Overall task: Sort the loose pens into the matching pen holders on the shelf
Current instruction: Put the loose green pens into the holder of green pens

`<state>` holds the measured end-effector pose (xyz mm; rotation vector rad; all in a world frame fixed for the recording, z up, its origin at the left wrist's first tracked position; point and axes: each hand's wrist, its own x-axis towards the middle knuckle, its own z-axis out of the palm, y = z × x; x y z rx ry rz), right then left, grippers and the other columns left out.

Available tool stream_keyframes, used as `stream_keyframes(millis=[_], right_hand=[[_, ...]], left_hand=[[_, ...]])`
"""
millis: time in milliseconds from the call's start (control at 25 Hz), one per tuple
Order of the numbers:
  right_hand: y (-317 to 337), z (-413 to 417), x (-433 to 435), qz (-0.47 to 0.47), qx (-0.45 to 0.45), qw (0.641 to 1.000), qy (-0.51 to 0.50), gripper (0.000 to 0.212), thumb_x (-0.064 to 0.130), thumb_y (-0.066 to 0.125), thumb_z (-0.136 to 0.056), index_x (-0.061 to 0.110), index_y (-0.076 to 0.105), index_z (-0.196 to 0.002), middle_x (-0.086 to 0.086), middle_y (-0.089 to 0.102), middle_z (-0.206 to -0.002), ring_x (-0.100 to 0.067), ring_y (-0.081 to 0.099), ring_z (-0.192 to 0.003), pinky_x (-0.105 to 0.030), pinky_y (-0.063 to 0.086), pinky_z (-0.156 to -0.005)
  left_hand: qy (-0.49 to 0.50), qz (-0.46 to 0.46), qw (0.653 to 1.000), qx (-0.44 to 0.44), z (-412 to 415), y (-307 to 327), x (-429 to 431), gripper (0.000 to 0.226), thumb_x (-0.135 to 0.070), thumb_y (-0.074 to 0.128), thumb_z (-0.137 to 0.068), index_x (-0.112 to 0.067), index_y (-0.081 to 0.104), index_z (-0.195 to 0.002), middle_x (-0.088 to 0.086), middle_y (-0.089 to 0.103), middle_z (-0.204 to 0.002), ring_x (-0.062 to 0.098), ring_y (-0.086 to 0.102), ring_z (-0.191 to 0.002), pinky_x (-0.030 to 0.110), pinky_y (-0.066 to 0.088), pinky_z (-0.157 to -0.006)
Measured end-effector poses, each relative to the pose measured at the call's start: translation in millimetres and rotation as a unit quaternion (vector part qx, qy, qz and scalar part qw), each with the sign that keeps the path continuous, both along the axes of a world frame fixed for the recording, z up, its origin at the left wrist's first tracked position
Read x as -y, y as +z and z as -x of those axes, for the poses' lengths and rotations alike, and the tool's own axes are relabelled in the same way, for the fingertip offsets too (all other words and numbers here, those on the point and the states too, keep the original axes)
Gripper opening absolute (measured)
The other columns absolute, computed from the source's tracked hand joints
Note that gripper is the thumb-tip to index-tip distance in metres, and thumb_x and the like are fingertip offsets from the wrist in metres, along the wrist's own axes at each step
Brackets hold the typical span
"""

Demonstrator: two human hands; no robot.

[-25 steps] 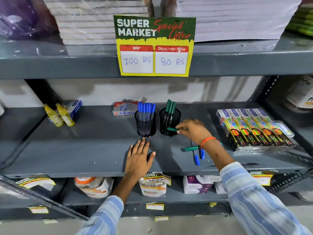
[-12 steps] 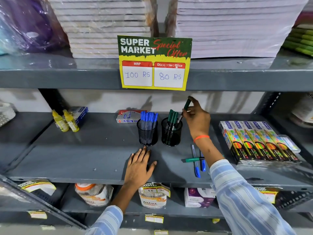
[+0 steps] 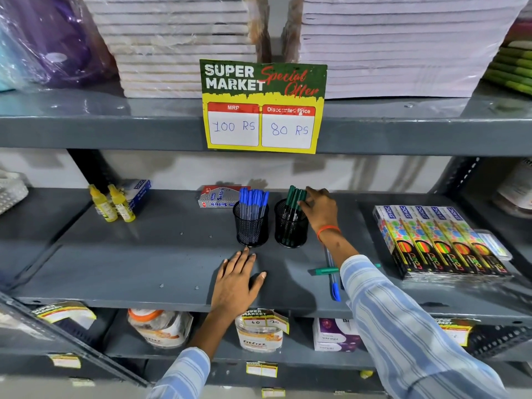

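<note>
Two black mesh holders stand side by side on the middle grey shelf point(image 3: 144, 266). The left holder point(image 3: 251, 232) is full of blue pens point(image 3: 254, 199); the right holder point(image 3: 290, 233) carries green pens point(image 3: 293, 200). My right hand point(image 3: 318, 210) reaches over the right holder, fingertips pinching the cap of a green pen that stands in it. Flat on the shelf in front of the holders lies my left hand point(image 3: 236, 280), fingers spread, holding nothing. A loose green pen point(image 3: 325, 271) and a loose blue pen point(image 3: 334, 285) lie under my right forearm, partly hidden by the sleeve.
Neon pencil boxes point(image 3: 431, 243) lie at the shelf's right. Two yellow glue bottles point(image 3: 112, 203) and a small blue box stand at the left, a red-white box point(image 3: 218, 197) behind the blue holder. A price sign point(image 3: 263, 106) hangs from the upper shelf edge. Jars fill the lower shelf.
My right hand picked a green pen off the shelf, lifted it above the right holder and lowered it in among the other green pens. My left hand stayed flat on the shelf.
</note>
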<state>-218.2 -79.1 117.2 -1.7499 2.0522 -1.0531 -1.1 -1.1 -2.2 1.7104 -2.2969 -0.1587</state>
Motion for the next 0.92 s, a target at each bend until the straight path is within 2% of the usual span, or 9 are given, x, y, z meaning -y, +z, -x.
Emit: stream_keyframes(millis=[80,200,320,440,560,640,720,800,920], right_hand=[[3,4,-5,-0.006,0.018,1.0,-0.012,0.051,0.018,0.069,-0.082,0.004,0.05,-0.127,-0.022,0.06,-0.115,-0.036,0.06,-0.103,-0.039,0.047,-0.091],[-1,16,-26,-0.046,0.053,0.997,-0.012,0.029,0.019,0.073,-0.077,0.006,0.062,-0.1,-0.017,0.069,-0.105,-0.032,0.065,-0.097,-0.036,0.051,-0.086],[-14,31,-52,-0.255,-0.074,0.958,0.105,0.031,0.019,0.075,-0.073,-0.004,0.065,-0.091,-0.024,0.071,-0.104,-0.038,0.065,-0.102,-0.042,0.054,-0.091],[-24,42,-68,-0.324,-0.152,0.919,0.166,0.03,0.011,0.075,-0.072,0.001,0.067,-0.1,-0.019,0.069,-0.109,-0.031,0.065,-0.102,-0.035,0.052,-0.089],[-27,44,-72,-0.339,-0.168,0.906,0.191,0.026,0.003,0.073,-0.073,0.003,0.069,-0.099,-0.015,0.071,-0.108,-0.027,0.065,-0.095,-0.029,0.05,-0.083],[-27,43,-73,-0.333,-0.174,0.906,0.193,0.02,0.001,0.073,-0.073,0.003,0.072,-0.093,-0.015,0.073,-0.103,-0.022,0.063,-0.082,-0.027,0.049,-0.077],[-19,40,-72,-0.322,-0.154,0.914,0.195,0.019,0.003,0.074,-0.072,0.004,0.072,-0.091,-0.016,0.074,-0.099,-0.021,0.061,-0.08,-0.029,0.05,-0.079],[-5,36,-68,-0.295,-0.107,0.93,0.189,0.02,0.006,0.076,-0.072,0.004,0.07,-0.092,-0.015,0.073,-0.095,-0.027,0.065,-0.087,-0.036,0.053,-0.088],[20,28,-57,-0.168,-0.03,0.978,0.12,0.024,0.011,0.078,-0.073,0.007,0.07,-0.096,-0.014,0.074,-0.099,-0.024,0.067,-0.089,-0.037,0.054,-0.092]], left_hand=[[-0.003,-0.002,1.0,-0.003,0,1,0,0.059,-0.055,0.027,-0.094,-0.023,0.026,-0.145,-0.001,0.021,-0.158,0.016,0.014,-0.146,0.04,0.009,-0.119],[-0.002,-0.007,1.0,-0.006,1,1,1,0.059,-0.055,0.027,-0.094,-0.022,0.026,-0.144,-0.001,0.021,-0.158,0.016,0.014,-0.146,0.04,0.009,-0.119],[0.0,-0.004,1.0,-0.006,0,-1,1,0.06,-0.055,0.027,-0.094,-0.022,0.026,-0.145,0.0,0.022,-0.158,0.016,0.015,-0.146,0.041,0.01,-0.119],[-0.001,-0.003,1.0,-0.013,0,-1,0,0.06,-0.054,0.028,-0.095,-0.021,0.027,-0.144,0.0,0.023,-0.157,0.017,0.016,-0.145,0.041,0.01,-0.119],[0.0,-0.003,1.0,-0.017,0,-2,0,0.06,-0.054,0.029,-0.094,-0.021,0.028,-0.144,0.0,0.023,-0.157,0.017,0.016,-0.146,0.041,0.01,-0.119],[0.0,-0.003,1.0,-0.015,0,-2,0,0.06,-0.055,0.029,-0.094,-0.022,0.028,-0.144,-0.001,0.022,-0.157,0.016,0.015,-0.146,0.041,0.01,-0.119],[-0.001,-0.002,1.0,-0.013,0,-2,1,0.06,-0.055,0.029,-0.094,-0.022,0.027,-0.144,-0.001,0.022,-0.157,0.016,0.015,-0.146,0.04,0.01,-0.119],[0.0,0.0,1.0,-0.01,0,-2,1,0.06,-0.055,0.029,-0.094,-0.022,0.028,-0.144,-0.001,0.023,-0.157,0.016,0.016,-0.146,0.04,0.01,-0.119],[0.007,0.001,1.0,-0.008,0,-3,1,0.059,-0.054,0.03,-0.094,-0.022,0.03,-0.143,-0.001,0.024,-0.157,0.015,0.017,-0.145,0.039,0.01,-0.119]])
